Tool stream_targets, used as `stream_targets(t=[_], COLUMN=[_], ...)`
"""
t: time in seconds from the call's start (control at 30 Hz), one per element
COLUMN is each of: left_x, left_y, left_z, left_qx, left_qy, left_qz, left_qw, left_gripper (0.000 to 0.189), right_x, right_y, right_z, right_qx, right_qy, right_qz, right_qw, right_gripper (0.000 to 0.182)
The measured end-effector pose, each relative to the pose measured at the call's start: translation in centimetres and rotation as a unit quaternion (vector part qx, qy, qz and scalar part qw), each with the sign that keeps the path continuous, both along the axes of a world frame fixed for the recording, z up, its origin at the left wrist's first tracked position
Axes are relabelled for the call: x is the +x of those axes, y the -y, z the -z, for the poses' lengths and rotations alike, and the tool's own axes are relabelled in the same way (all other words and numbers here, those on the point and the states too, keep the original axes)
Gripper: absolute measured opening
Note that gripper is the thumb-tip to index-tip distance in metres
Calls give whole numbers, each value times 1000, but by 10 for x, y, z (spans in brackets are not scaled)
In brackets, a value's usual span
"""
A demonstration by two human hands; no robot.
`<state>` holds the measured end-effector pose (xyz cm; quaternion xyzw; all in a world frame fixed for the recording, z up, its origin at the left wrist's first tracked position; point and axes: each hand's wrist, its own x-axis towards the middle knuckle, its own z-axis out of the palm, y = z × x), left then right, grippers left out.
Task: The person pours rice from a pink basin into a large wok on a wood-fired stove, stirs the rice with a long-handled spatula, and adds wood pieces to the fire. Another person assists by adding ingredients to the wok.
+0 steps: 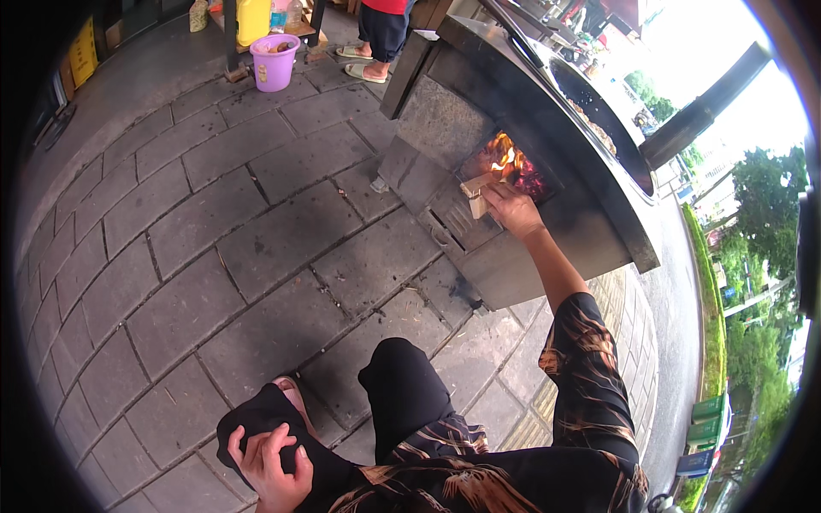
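A short piece of split firewood [478, 195] is gripped in my right hand [513, 208], at the front of the metal stove's fire opening [545, 192]. Orange flames [505, 157] and glowing embers [531, 183] burn inside, just beyond my fingers. Under the opening there is a slotted metal door [449, 224] on the stove front. My left hand [270, 458] is raised over my bent knee, fingers curled apart, with nothing in it. Part of the wood is hidden behind my right fingers.
On top of the stove sits a large wok [596, 122] with food in it, beside a dark flue pipe [705, 109]. A purple bucket [274, 64] stands on the paving [288, 224]. Behind it are a yellow jug [253, 22] and a person in slippers [367, 70].
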<state>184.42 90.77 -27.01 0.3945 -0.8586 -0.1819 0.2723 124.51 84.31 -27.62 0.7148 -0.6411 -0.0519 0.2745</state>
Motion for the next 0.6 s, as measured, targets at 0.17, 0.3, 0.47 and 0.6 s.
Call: stream_targets(t=[0.17, 0.3, 0.47, 0.6], left_x=[-1, -2, -6, -7], left_y=[-1, -1, -1, -2], left_z=[-1, -1, 0, 2], left_qx=[11, 16, 2, 6], left_qy=[-1, 4, -9, -9], left_qz=[6, 2, 4, 10], left_qw=[1000, 1000, 1000, 1000], left_gripper=[40, 39, 39, 39], right_x=[-12, 44, 61, 31], right_y=[-9, -18, -16, 3], right_z=[17, 6, -5, 6], right_qx=[-18, -80, -46, -33], right_qy=[6, 72, 101, 54], right_qz=[34, -7, -71, -31], right_qw=[999, 994, 991, 997], right_gripper=[36, 36, 35, 34])
